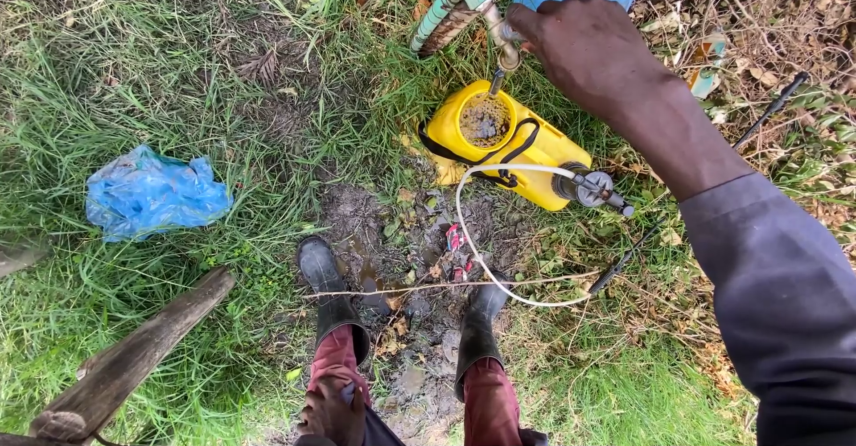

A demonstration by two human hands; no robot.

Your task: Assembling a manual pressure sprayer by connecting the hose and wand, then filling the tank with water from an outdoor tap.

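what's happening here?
A person in rubber boots stands on muddy grass. The right hand grips the tap on a standpipe, directly above the open mouth of a yellow sprayer tank lying on the ground, which looks partly filled. The left hand rests by the thigh. A blue plastic bag lies off to the side.

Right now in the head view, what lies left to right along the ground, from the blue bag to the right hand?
Blue bag → left boot → right boot → yellow sprayer tank → right hand on the tap.
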